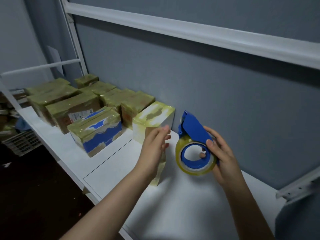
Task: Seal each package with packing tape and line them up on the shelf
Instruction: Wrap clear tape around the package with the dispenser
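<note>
My right hand point(223, 158) grips a blue tape dispenser point(194, 129) loaded with a yellowish roll of packing tape point(180, 153), held just above the white shelf point(181, 196). My left hand point(154, 151) reaches forward with straight fingers, in front of a small upright package point(160, 170) that stands on the shelf and is mostly hidden behind the hand. Whether the hand touches it cannot be told. Just beyond stands a white taped box point(154, 116). A blue and white taped box point(97, 132) lies further left.
Several taped brown cardboard boxes point(72, 108) fill the shelf's left end in rows against the grey wall. A white upper shelf rail point(173, 30) runs overhead. A plastic crate point(22, 142) sits below on the left. The dark floor lies beneath the shelf edge.
</note>
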